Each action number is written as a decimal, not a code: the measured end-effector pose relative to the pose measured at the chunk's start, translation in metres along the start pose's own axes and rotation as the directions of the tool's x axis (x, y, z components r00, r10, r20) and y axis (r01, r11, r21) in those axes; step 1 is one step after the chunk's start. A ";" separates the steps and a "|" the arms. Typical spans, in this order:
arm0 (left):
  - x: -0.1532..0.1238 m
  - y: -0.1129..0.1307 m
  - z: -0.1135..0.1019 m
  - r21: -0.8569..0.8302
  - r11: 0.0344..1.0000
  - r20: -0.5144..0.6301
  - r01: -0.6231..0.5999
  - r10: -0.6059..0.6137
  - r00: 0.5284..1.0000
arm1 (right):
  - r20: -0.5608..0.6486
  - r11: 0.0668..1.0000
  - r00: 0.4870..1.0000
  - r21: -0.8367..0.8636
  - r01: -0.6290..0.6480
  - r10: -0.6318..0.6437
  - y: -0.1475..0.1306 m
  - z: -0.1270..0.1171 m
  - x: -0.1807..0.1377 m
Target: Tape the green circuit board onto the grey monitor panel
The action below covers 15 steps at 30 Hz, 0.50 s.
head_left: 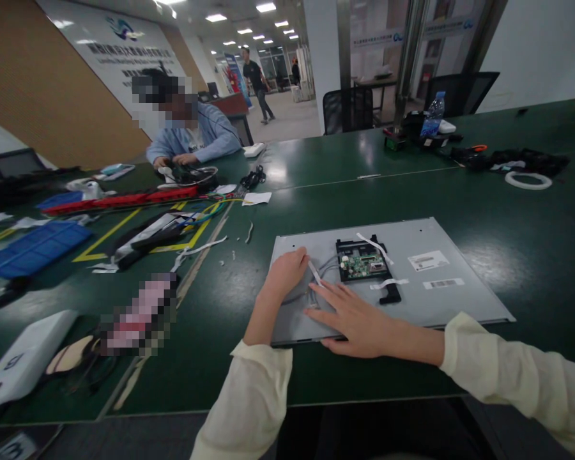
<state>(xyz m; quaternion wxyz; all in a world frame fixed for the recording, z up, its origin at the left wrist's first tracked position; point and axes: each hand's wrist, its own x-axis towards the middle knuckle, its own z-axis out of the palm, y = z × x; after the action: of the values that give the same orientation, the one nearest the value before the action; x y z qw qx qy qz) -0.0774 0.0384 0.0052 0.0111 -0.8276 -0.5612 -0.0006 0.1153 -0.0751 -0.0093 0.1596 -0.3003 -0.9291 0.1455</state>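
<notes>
A grey panel (431, 301) lies flat before us on the green table (345, 201).
With our left hand (286, 275) we pinch one end of a white strip (315, 273), beside grey cables (329, 262); our right hand (357, 319) lies open and spread on the panel, close to the strip's other end. Right of the cables, a green circuit board (360, 266) sits in a black bracket (391, 294).

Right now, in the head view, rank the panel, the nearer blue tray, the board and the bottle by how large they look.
1. Panel
2. Nearer blue tray
Board and bottle look smallest, too alike to rank; the bottle stands farther away.
</notes>
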 end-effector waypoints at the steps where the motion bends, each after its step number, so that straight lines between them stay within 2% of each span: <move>1: 0.000 -0.002 0.000 -0.021 1.000 -0.012 -0.014 0.013 1.000 | 0.000 1.000 1.000 0.000 -0.002 0.002 0.000 0.000 0.000; 7: 0.001 -0.004 0.001 -0.094 0.995 -0.042 -0.018 0.015 0.999 | -0.002 1.000 1.000 -0.015 0.002 -0.002 0.000 0.000 -0.002; 9: 0.001 -0.004 0.002 -0.152 0.988 -0.088 -0.031 0.017 0.996 | 0.003 1.000 1.000 -0.026 0.004 -0.004 -0.001 -0.001 -0.002; 13: 0.004 -0.006 0.006 -0.329 0.937 -0.223 -0.116 0.042 0.974 | 0.003 0.999 1.000 -0.042 0.015 -0.015 0.000 0.000 -0.003; 15: 0.005 -0.008 0.008 -0.405 0.899 -0.218 -0.166 0.082 0.973 | -0.002 0.999 1.000 -0.039 0.016 -0.016 0.001 0.001 -0.003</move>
<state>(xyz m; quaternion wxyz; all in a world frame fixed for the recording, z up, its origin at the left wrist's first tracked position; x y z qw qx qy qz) -0.0833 0.0461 -0.0022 -0.1124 -0.8406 -0.4898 -0.2020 0.1177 -0.0764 -0.0113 0.1562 -0.2960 -0.9339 0.1258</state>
